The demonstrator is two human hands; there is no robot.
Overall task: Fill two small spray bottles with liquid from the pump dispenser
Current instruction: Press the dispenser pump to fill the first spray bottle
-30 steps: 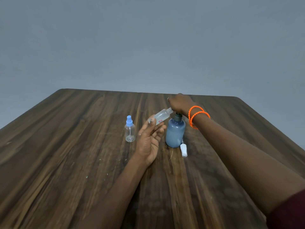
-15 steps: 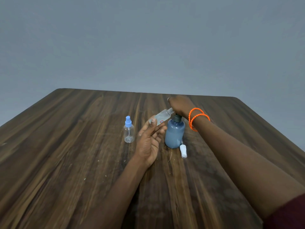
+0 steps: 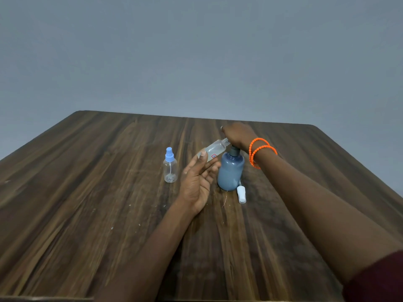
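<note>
The pump dispenser (image 3: 230, 171), a rounded blue bottle with a dark collar, stands upright near the middle of the wooden worktop (image 3: 87, 192). The right hand (image 3: 237, 135) sits on top of it, covering the pump head, knuckles up and wrist bent downward; its fingers curl over the pump, though how tightly they close cannot be told, since the hand hides them. Two orange beaded bracelets (image 3: 261, 152) circle the right wrist, and the forearm runs back toward the lower right corner, where a dark red sleeve (image 3: 379, 280) begins.

An uncapped spray bottle (image 3: 214, 151), clear with a small red-and-white label, is held tilted with its open neck pointing up and right, just under the right hand at the dispenser's top. The left hand (image 3: 197, 184) holds it from below, palm turned up and toward the dispenser: the thumb presses on the bottle's lower end while the fingers (image 3: 210, 168) lie fairly straight beneath it, gripping the bottle between them. The left forearm reaches in from the bottom edge, roughly in the middle.

A white spray cap (image 3: 241, 194) lies on its side on the worktop, touching or just beside the dispenser's base on its near right. A second spray bottle (image 3: 170, 168), clear and with its light blue sprayer top on, stands upright to the left of the left hand, apart from it. A plain grey wall (image 3: 196, 51) rises behind the worktop
</note>
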